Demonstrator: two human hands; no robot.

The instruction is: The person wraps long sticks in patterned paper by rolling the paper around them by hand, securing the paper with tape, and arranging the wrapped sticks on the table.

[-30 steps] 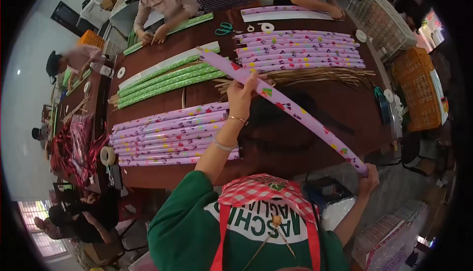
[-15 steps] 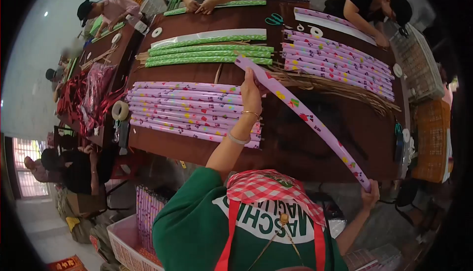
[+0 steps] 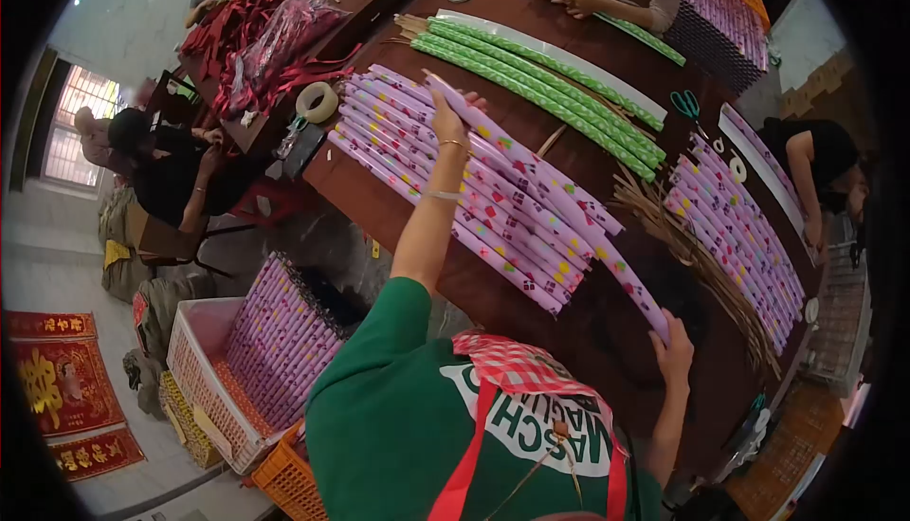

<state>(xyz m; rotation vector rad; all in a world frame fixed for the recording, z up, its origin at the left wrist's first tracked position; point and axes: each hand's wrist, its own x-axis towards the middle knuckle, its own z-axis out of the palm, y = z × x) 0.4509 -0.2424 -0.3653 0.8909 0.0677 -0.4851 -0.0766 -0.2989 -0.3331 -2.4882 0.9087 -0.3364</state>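
A long purple tube with a colourful printed pattern (image 3: 633, 286) stretches between my two hands, over the table and the front row of similar tubes. My left hand (image 3: 450, 125), with a bracelet and a band on its wrist, is closed round the far upper end. At the near lower end, my right hand (image 3: 671, 346) grips the tube between thumb and fingers. Beneath and beside the held tube lies a row of purple patterned tubes (image 3: 493, 246) on the brown table (image 3: 607, 355).
Green patterned tubes (image 3: 540, 85) lie farther back. Thin brown sticks (image 3: 697, 260) and another purple row (image 3: 739, 237) are at right. A tape roll (image 3: 317, 102) sits at the left edge, scissors (image 3: 686, 104) farther back. A crate (image 3: 213, 379) of tubes stands lower left. Other people work around.
My view has turned left. The held tube has shifted from the bare table to the front purple row, its left-hand end now over that row. Both hands still hold it.
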